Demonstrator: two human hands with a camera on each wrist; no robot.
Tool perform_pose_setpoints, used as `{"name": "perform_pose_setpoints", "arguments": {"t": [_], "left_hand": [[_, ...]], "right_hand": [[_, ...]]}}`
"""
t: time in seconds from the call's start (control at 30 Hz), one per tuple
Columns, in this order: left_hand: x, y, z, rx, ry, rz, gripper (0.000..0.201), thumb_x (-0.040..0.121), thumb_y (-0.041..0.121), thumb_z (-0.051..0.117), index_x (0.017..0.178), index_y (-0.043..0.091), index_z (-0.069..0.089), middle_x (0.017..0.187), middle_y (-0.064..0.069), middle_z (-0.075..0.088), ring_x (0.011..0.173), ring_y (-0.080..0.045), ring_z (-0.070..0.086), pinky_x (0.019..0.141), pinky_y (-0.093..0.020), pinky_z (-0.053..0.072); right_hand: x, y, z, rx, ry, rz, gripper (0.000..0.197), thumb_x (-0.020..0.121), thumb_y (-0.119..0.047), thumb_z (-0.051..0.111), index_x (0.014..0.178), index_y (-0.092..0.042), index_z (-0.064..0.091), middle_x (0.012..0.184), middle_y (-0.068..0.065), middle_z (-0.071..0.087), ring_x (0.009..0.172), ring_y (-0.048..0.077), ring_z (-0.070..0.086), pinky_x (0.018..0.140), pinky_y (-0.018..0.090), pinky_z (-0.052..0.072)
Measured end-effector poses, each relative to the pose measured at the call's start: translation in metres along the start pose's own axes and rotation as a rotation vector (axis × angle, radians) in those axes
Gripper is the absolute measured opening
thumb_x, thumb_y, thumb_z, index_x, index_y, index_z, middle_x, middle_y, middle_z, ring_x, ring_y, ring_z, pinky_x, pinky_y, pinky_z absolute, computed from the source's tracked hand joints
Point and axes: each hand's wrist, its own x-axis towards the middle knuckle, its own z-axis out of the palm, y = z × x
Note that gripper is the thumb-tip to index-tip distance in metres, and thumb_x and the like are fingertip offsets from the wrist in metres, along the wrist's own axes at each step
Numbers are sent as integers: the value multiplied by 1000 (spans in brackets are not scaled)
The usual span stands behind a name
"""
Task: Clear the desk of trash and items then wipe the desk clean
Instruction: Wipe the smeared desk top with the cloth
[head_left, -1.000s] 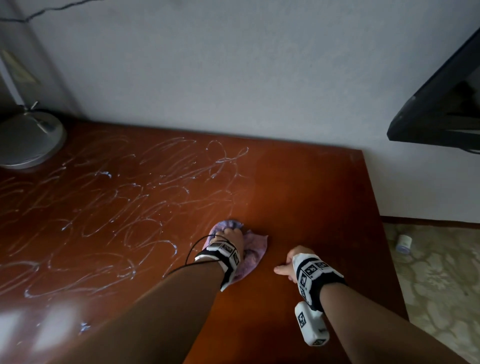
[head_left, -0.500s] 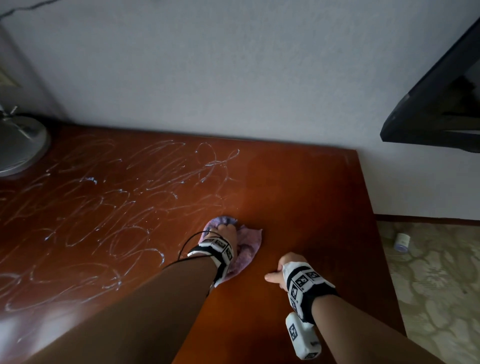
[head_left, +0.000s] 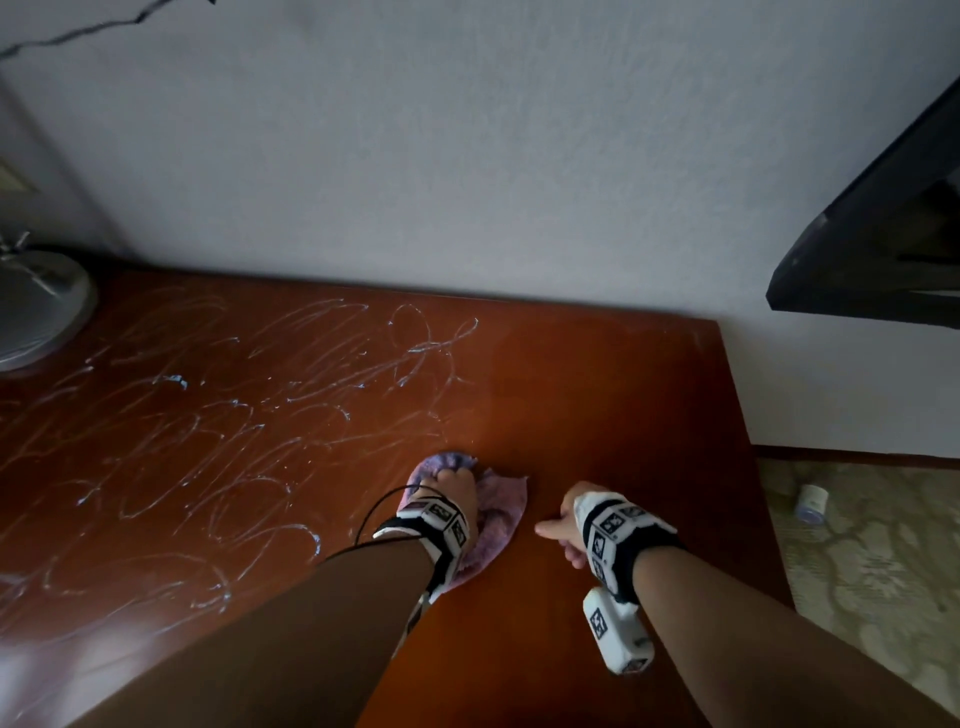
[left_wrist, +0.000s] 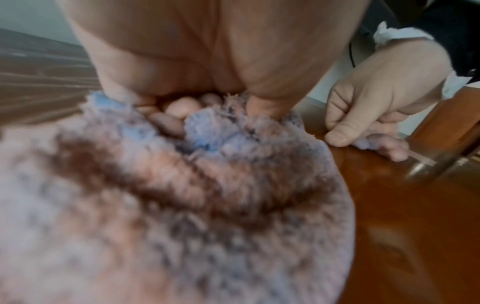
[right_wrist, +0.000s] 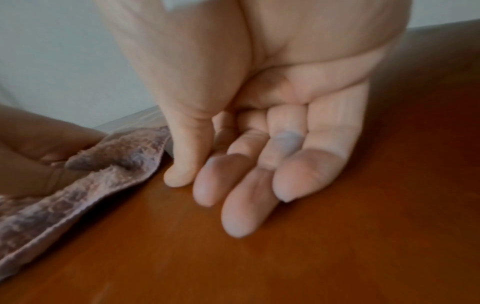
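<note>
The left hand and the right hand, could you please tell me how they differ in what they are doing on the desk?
The left hand grips a bunched purple cloth, fingers curled into it; the right hand holds nothing. The left hand works beside the white streaks; the right hand rests its fingertips on bare, streak-free wood. Both touch the brown desk and wear wrist cameras.

The left hand (head_left: 451, 486) and its wrist band cover the middle of the cloth (head_left: 498, 512). In the left wrist view the near part of the cloth is blurred. The picture edge cuts off the lamp base (head_left: 36, 306) at far left and the dark screen (head_left: 883, 249) at right. The small thing on the floor (head_left: 810, 503) is too small to tell.
</note>
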Motion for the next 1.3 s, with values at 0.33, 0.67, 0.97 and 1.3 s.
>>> {"name": "perform_pose_setpoints", "arguments": {"t": [0.33, 0.67, 0.97, 1.3], "left_hand": [[34, 2, -46, -58, 33, -37, 64, 88, 39, 53, 142, 14, 28, 145, -14, 32, 134, -37, 35, 107, -46, 36], [43, 9, -51, -79, 83, -20, 56, 90, 33, 55, 136, 11, 33, 140, -14, 39, 130, -38, 38, 101, -45, 39], [39, 5, -32, -141, 24, -45, 59, 88, 37, 58, 136, 13, 33, 137, -12, 41, 121, -35, 49, 95, -44, 47], [61, 10, -47, -243, 85, -141, 66, 84, 36, 64, 137, 13, 33, 138, -12, 41, 125, -38, 46, 99, -47, 44]], "right_hand": [[-1, 4, -17, 93, -87, -85, 45, 85, -44, 69, 88, 1, 66, 71, 10, 73, 64, 20, 72, 64, 30, 59], [-2, 5, -23, 158, -146, -76, 47, 84, -44, 70, 91, 2, 65, 69, 10, 72, 63, 19, 72, 57, 26, 57], [1, -7, -17, -191, 10, -50, 45, 83, -52, 67, 98, -10, 63, 81, 4, 72, 73, 16, 72, 63, 26, 57], [27, -15, -53, -449, 163, 51, 137, 61, -58, 82, 146, -39, -24, 151, 6, -39, 142, 40, -24, 109, 70, 17]]}}
